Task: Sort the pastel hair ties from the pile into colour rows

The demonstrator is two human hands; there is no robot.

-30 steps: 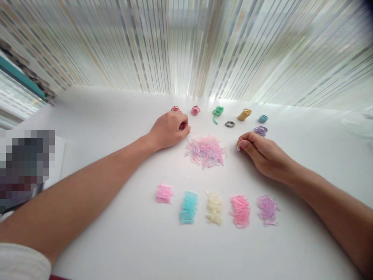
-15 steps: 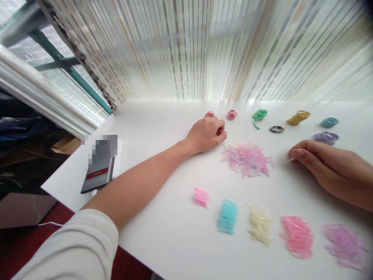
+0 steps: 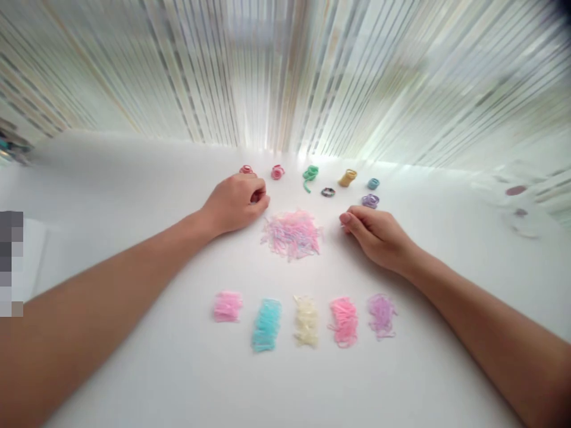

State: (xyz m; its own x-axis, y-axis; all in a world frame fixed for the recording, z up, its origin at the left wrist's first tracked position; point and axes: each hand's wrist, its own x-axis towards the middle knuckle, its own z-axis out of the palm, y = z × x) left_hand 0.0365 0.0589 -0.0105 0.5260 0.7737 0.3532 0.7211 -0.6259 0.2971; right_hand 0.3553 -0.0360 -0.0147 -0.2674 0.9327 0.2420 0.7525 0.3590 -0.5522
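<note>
My left hand (image 3: 238, 202) rests curled on the white table, left of a mixed pile of thin pastel bands (image 3: 292, 235); its palm is hidden. A red coil (image 3: 246, 169) shows just behind its knuckles. On the pile's right side, my right hand (image 3: 372, 235) is closed, thumb pressed to the forefinger; anything between the tips is too small to make out. Nearer me lie sorted heaps of bands: light pink (image 3: 227, 307), turquoise (image 3: 266, 325), cream (image 3: 306, 321), pink (image 3: 344, 321) and lilac (image 3: 382, 315).
Along the back are a pink coil (image 3: 277, 172), a green coil (image 3: 310, 174), a mustard roll (image 3: 348, 178), a blue roll (image 3: 373, 183), a purple bundle (image 3: 370, 201) and a dark multicoloured ring (image 3: 328, 192). Striped blinds (image 3: 276, 77) hang behind. Clear plastic (image 3: 521, 205) lies far right.
My view has swung right, so the table's things appear farther left and the phone is mostly out of frame. Both hands stay closed on either side of the mixed pile.
</note>
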